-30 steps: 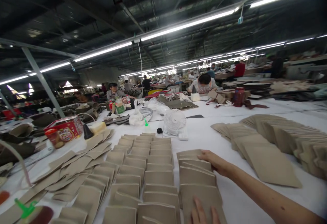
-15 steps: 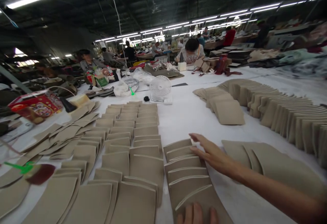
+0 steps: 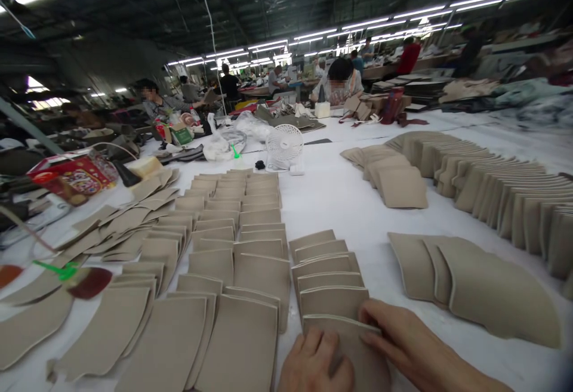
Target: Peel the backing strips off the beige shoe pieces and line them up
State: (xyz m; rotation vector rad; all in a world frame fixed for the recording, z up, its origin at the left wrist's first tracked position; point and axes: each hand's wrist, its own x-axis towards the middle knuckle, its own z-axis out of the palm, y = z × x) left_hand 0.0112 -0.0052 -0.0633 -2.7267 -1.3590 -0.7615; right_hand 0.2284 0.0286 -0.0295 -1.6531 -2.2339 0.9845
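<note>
A column of overlapping taupe leather-like panels point(image 3: 329, 281) with pale cut edges lies in front of me. My left hand point(image 3: 316, 362) rests with bent fingers on the nearest panel point(image 3: 353, 344), gripping it near its left side. At that panel's upper right corner, my right hand point(image 3: 400, 338) pinches the edge between thumb and fingers. Left of my hands run longer rows of similar overlapping panels point(image 3: 246, 332). Three larger curved panels point(image 3: 487, 284) lie overlapped to the right.
A small white fan point(image 3: 285, 146) stands beyond the rows. Long fanned rows of panels point(image 3: 514, 201) and a short stack point(image 3: 400, 186) lie at right. A bottle with a green nozzle point(image 3: 89, 281) and a red box point(image 3: 74, 174) are at left. People work farther back.
My right hand has come back toward me from the column's far end and now pinches the nearest panel. My left hand has moved farther into view, onto that panel's left side.
</note>
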